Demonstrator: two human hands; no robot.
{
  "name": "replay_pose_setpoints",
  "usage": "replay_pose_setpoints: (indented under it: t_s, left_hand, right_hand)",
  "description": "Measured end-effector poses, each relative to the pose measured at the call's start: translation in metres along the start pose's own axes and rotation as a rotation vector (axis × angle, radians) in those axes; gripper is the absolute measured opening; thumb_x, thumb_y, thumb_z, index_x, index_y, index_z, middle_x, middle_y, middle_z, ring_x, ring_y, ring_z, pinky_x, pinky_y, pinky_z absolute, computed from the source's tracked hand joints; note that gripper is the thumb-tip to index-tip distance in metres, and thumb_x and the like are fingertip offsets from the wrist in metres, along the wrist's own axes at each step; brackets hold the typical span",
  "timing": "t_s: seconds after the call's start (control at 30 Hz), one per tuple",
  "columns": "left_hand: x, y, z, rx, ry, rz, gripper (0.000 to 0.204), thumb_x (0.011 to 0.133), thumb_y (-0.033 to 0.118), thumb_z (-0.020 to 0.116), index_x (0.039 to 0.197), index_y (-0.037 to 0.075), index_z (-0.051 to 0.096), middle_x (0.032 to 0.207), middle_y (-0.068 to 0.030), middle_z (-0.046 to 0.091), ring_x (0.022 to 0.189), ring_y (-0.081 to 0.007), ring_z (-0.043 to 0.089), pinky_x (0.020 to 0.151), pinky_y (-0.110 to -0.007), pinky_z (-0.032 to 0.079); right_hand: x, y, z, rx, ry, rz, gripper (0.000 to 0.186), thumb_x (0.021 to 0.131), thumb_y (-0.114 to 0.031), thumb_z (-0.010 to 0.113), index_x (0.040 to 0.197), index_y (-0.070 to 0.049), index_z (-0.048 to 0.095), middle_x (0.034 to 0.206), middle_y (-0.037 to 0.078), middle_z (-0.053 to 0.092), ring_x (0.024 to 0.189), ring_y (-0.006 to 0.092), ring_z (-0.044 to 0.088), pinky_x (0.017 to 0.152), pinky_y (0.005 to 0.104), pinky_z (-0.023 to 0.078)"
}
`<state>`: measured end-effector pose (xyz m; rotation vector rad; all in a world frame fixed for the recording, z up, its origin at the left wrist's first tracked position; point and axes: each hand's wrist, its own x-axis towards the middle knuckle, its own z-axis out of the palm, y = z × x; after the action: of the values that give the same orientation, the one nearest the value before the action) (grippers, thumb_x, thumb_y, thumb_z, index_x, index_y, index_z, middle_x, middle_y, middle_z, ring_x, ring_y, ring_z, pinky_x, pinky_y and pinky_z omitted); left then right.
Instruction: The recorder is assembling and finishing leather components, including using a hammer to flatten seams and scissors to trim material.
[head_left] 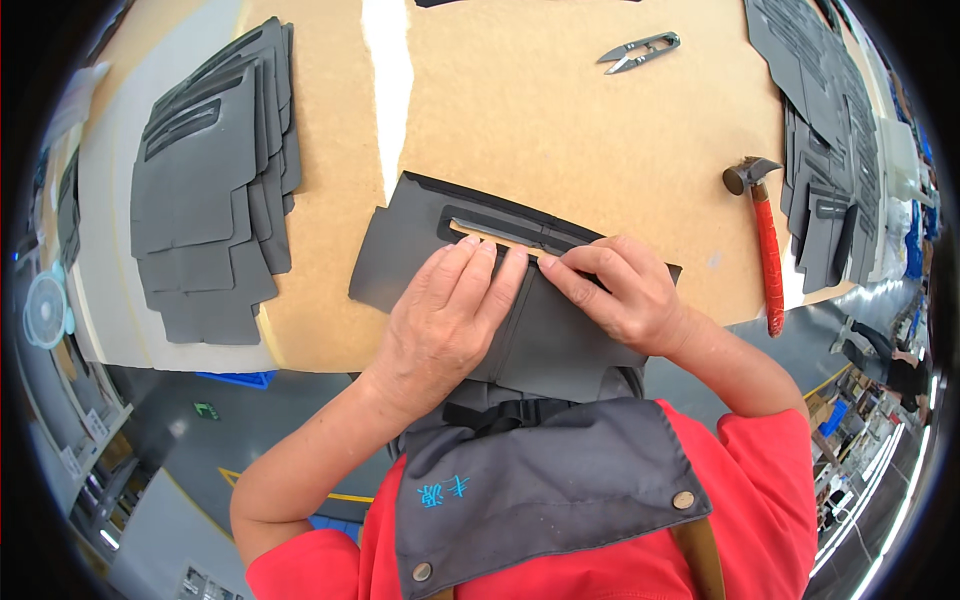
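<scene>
A dark grey sheet panel [390, 255], looking like leather or a similar material, lies slanted at the table's near edge. A long narrow slot is cut through it, and the tan tabletop shows through. My left hand [440, 315] rests on the panel with its fingers stretched out, their tips along the slot's near edge. To the right, my right hand [625, 295] has its thumb and forefinger closed on that same edge, near the slot's right end. The fingertips of both hands nearly meet there. Part of the panel is hidden beneath my hands.
Similar grey panels [195, 190] are stacked at the left, and another pile [830, 130] stands at the right. A red-handled hammer [768, 240] lies beside the right pile. Thread snips [640, 52] lie farther back on the tan table [520, 120].
</scene>
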<state>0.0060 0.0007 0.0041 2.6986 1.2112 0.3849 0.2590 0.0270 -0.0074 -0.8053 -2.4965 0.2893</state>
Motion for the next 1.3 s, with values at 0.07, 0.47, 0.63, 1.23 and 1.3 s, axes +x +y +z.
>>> replay_pose_setpoints:
  t_s: [0.07, 0.47, 0.63, 1.23, 1.3]
  left_hand:
    - [0.0, 0.001, 0.0, -0.024, 0.016, 0.006, 0.049, 0.085, 0.005, 0.064, 0.134, 0.004, 0.066, 0.127, -0.013, 0.059, 0.123, -0.0284, 0.059, 0.105, -0.039, 0.053]
    - [0.002, 0.016, 0.003, 0.04, -0.036, 0.024, 0.046, 0.087, 0.004, 0.064, 0.133, 0.001, 0.067, 0.127, -0.0114, 0.062, 0.122, -0.026, 0.06, 0.104, -0.037, 0.053]
    - [0.0, 0.014, 0.003, 0.013, -0.048, 0.021, 0.049, 0.089, 0.007, 0.064, 0.138, 0.003, 0.062, 0.127, -0.0133, 0.061, 0.124, -0.0281, 0.059, 0.107, -0.039, 0.051]
    - [0.0, 0.029, 0.003, 0.039, -0.114, -0.075, 0.062, 0.086, 0.003, 0.063, 0.144, 0.024, 0.064, 0.132, -0.014, 0.053, 0.129, -0.0312, 0.055, 0.109, -0.042, 0.049]
    - [0.002, 0.031, -0.001, 0.042, -0.133, -0.079, 0.062, 0.086, 0.003, 0.063, 0.144, 0.024, 0.063, 0.133, -0.0142, 0.053, 0.129, -0.0313, 0.055, 0.109, -0.041, 0.049]
  right_hand:
    - [-0.002, -0.003, 0.004, -0.027, 0.015, -0.002, 0.042, 0.075, -0.005, 0.069, 0.116, 0.0, 0.073, 0.096, 0.008, 0.064, 0.08, 0.0222, 0.062, 0.066, 0.034, 0.053]
    - [-0.012, -0.003, 0.0, 0.108, 0.047, 0.173, 0.035, 0.075, -0.004, 0.07, 0.109, -0.001, 0.073, 0.094, 0.007, 0.064, 0.079, 0.0222, 0.062, 0.069, 0.033, 0.054]
    - [-0.011, -0.007, 0.001, 0.009, 0.071, 0.05, 0.037, 0.074, -0.002, 0.072, 0.11, -0.002, 0.073, 0.094, 0.005, 0.064, 0.079, 0.0212, 0.062, 0.065, 0.0322, 0.053]
    - [-0.03, 0.008, -0.004, 0.108, 0.095, 0.045, 0.036, 0.074, -0.004, 0.072, 0.109, 0.0, 0.073, 0.093, 0.006, 0.061, 0.08, 0.0217, 0.061, 0.065, 0.033, 0.052]
    - [-0.037, 0.007, -0.005, 0.117, 0.089, 0.07, 0.036, 0.074, -0.004, 0.071, 0.11, 0.0, 0.073, 0.094, 0.007, 0.061, 0.08, 0.0217, 0.061, 0.066, 0.0332, 0.052]
